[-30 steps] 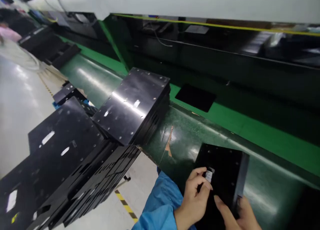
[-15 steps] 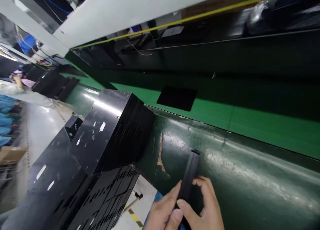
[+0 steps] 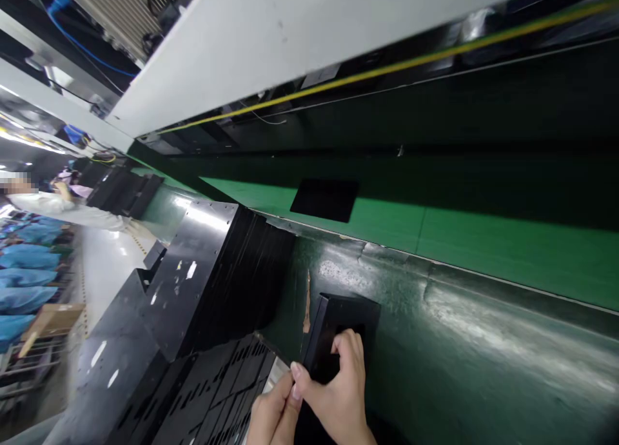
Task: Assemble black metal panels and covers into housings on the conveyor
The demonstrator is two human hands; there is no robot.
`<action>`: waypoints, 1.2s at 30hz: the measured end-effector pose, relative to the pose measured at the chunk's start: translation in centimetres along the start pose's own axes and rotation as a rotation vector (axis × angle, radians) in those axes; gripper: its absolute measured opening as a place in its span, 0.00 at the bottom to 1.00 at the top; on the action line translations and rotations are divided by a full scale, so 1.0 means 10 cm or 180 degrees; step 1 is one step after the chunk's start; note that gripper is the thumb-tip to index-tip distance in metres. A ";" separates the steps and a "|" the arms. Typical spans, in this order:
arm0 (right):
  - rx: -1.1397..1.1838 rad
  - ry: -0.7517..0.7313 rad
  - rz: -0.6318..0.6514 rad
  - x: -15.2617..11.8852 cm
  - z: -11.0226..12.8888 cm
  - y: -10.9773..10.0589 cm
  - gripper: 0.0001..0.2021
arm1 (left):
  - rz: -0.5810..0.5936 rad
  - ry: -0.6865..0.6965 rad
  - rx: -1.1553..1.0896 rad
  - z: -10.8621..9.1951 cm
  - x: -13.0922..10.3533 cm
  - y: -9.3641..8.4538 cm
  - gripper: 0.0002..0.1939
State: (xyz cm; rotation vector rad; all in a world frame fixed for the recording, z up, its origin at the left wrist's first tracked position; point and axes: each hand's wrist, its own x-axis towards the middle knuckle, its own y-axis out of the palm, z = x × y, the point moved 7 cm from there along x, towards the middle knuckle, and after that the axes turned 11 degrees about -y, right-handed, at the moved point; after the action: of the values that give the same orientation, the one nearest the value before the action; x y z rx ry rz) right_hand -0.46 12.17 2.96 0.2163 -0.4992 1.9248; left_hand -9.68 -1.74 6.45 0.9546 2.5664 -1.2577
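A black rectangular panel with a raised long edge [image 3: 355,309] is tilted over the dark green bench top, its near end hidden by my hands. My right hand [image 3: 343,393] grips it, thumb at the left edge and fingers bent over the dark middle of the face. At that same left edge, lower down, my left hand [image 3: 275,409] is closed in a pinch, its fingertips touching my right thumb. To the left rises a tall stack of black panels [image 3: 203,258] with slots and scuffed white marks.
The green bench top [image 3: 474,355] has a torn brown patch [image 3: 307,303]. A flat black sheet [image 3: 324,200] lies on the green strip behind. A white beam [image 3: 290,39] with a yellow edge crosses above. Another person in pale sleeves [image 3: 62,206] stands far left, near a cardboard box [image 3: 55,319].
The panel has turned from edge-on to show its broad face. My right hand has moved left and over it. The view has shifted slightly, with more of the aisle at left visible.
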 end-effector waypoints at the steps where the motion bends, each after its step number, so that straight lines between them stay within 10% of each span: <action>1: -0.0002 0.0002 -0.0043 0.01 0.00 -0.01 0.25 | -0.0024 0.0008 0.0018 -0.02 0.01 0.01 0.30; 12: 0.0412 0.0147 -0.0309 0.03 -0.02 -0.23 0.22 | -0.0180 0.0466 0.0771 -0.50 -0.27 0.17 0.21; 17: 0.1261 0.0351 -0.0138 0.04 0.03 -0.41 0.20 | -0.0508 -0.0199 0.1480 -0.54 -0.14 -0.16 0.18; 22: 0.1075 0.0422 -0.0147 0.02 -0.12 -0.91 0.22 | -0.0837 0.0217 0.1314 -0.66 -0.16 -0.48 0.18; 28: -0.0106 0.1499 -0.0347 0.14 -0.84 -1.94 0.23 | -0.1084 0.0769 0.0247 -0.86 -0.03 -1.75 0.23; 32: -0.1082 0.2353 0.0082 0.09 -1.15 -2.37 0.14 | -0.0656 0.0468 -0.0527 -0.82 0.61 -2.76 0.26; 36: -0.1932 0.2315 0.0681 0.18 -1.13 -2.39 0.13 | 0.0046 -0.0220 -0.1223 -0.66 1.41 -3.19 0.29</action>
State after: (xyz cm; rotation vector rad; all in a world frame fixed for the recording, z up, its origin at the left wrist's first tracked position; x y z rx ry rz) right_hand 21.54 26.51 -0.71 -0.9255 -0.5879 1.7995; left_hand -38.62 -4.45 26.72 0.8300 2.6031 -0.7356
